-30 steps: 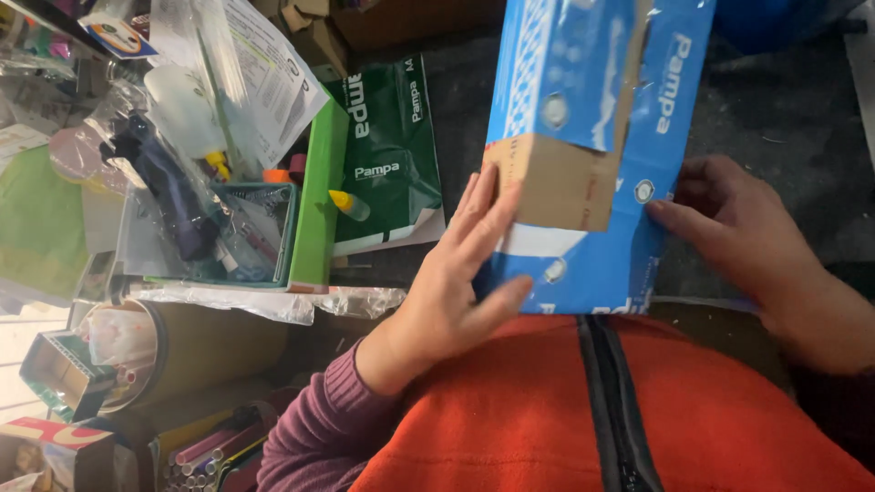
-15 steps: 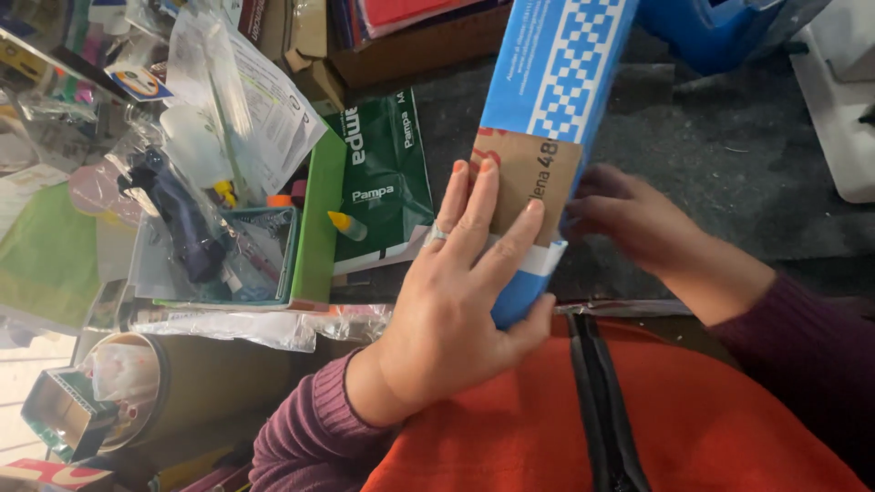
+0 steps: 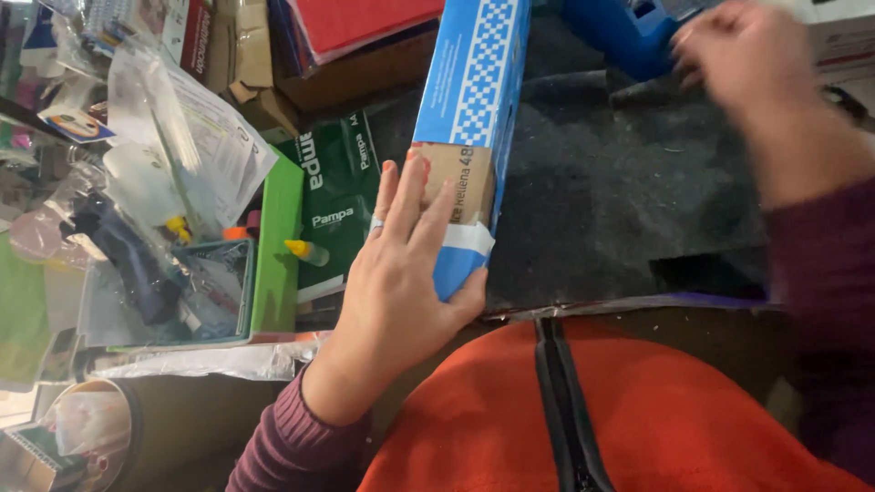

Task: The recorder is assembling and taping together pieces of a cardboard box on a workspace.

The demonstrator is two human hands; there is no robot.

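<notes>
I have the long blue carton (image 3: 469, 118) standing on edge over the dark mat (image 3: 602, 200) that covers the tabletop, its long axis running from the near edge away toward the far edge, leaning a little to the right as it goes, with a brown cardboard patch and a strip of white tape near its lower end. My left hand (image 3: 401, 273) lies flat against its left face at that near end, fingers spread up over the cardboard patch and the thumb hooked under the bottom corner, so the left grip is spread wide yet braced on the carton rather than closed round it. My right hand (image 3: 756, 82) is up at the far right corner, well apart from the carton, blurred, holding nothing that I can see; whether its fingers are apart or together I cannot tell. So the left is much the nearer hand. Half a second ago the right hand was touching the carton's right side; now it has lifted away and the left alone steadies it. Just left of the carton lie a green paper pack (image 3: 337, 210), a green tray (image 3: 278, 246) and clear plastic bags (image 3: 182, 155); a red zipped garment (image 3: 583, 419) fills the near edge
</notes>
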